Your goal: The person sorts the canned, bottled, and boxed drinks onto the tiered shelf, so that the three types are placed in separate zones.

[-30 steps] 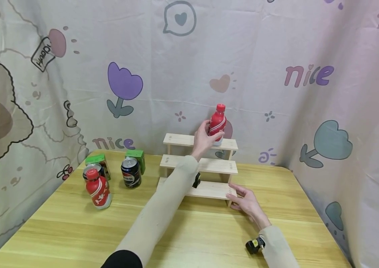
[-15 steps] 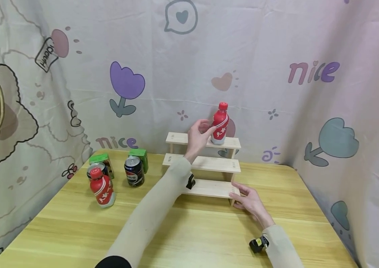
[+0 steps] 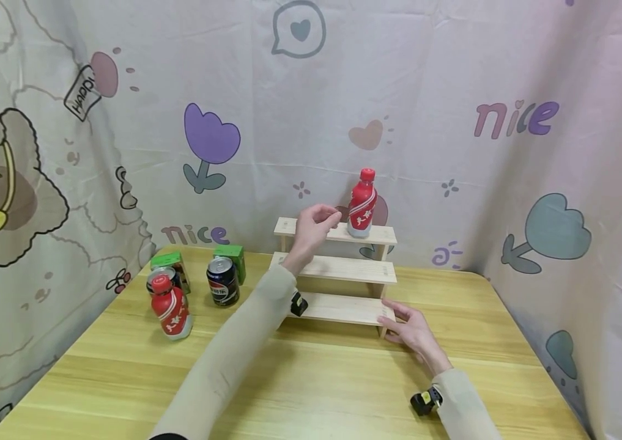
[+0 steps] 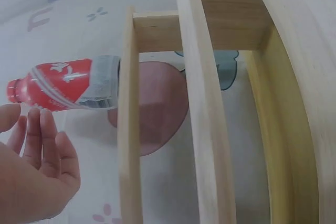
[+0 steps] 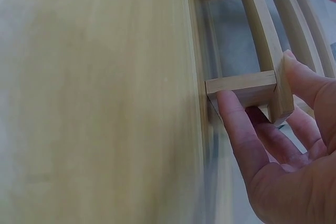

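Note:
A red bottle with a white base stands upright near the right end of the top step of a three-tier wooden shelf. My left hand is just left of the bottle, apart from it, fingers loosely bent around nothing. In the left wrist view that hand shows beside the bottle with its palm bare. At the bottom step's right end my right hand grips the shelf. The right wrist view shows its thumb on the board and a finger against the end support.
On the table's left side a second red bottle stands in front of a dark can and a green-topped box. Another dark can stands before a green box. A printed curtain hangs behind the table.
My left hand has let go of the red bottle and drawn back to the left and slightly down. The bottle stays on the top step. My right hand keeps its grip on the shelf.

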The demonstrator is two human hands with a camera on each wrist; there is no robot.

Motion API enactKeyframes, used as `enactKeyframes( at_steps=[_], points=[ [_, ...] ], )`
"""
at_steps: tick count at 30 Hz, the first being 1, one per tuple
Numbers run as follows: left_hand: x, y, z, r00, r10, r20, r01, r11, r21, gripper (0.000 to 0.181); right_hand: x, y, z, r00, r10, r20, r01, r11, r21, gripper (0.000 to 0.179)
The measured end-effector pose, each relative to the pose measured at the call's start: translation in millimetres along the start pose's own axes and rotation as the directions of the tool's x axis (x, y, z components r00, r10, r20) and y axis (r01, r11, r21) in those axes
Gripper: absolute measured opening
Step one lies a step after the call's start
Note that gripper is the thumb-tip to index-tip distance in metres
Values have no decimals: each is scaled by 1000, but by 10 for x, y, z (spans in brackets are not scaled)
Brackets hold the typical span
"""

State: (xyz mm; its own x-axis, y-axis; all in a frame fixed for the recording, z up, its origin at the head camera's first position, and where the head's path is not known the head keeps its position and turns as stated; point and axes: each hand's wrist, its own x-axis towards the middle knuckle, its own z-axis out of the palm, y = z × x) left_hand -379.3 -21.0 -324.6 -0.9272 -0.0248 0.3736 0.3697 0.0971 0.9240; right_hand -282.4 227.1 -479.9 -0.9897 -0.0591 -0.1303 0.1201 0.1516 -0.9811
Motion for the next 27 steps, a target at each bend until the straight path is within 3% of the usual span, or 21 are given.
enactKeyframes(
  at_steps=[8, 13, 21, 27],
  points=[
    [-74, 62, -213, 998, -30, 49, 32, 998, -55, 18, -6, 27, -26, 1000, -28, 9, 28, 999, -21, 68],
    [-152, 97, -422, 994, -83, 74, 87, 994, -59, 18, 21, 71, -26, 1000, -27, 9, 28, 1000, -12, 72],
    [-265, 133, -780, 980, -179, 85, 176, 984, 32, 25, -9, 23, -3, 1000, -29, 7, 29, 999, -17, 67],
    [-358, 170, -979, 981, -170, 98, 164, 984, 66, 30, -13, 3, 11, 1000, -8, 1, 8, 999, -39, 66]
  ],
)
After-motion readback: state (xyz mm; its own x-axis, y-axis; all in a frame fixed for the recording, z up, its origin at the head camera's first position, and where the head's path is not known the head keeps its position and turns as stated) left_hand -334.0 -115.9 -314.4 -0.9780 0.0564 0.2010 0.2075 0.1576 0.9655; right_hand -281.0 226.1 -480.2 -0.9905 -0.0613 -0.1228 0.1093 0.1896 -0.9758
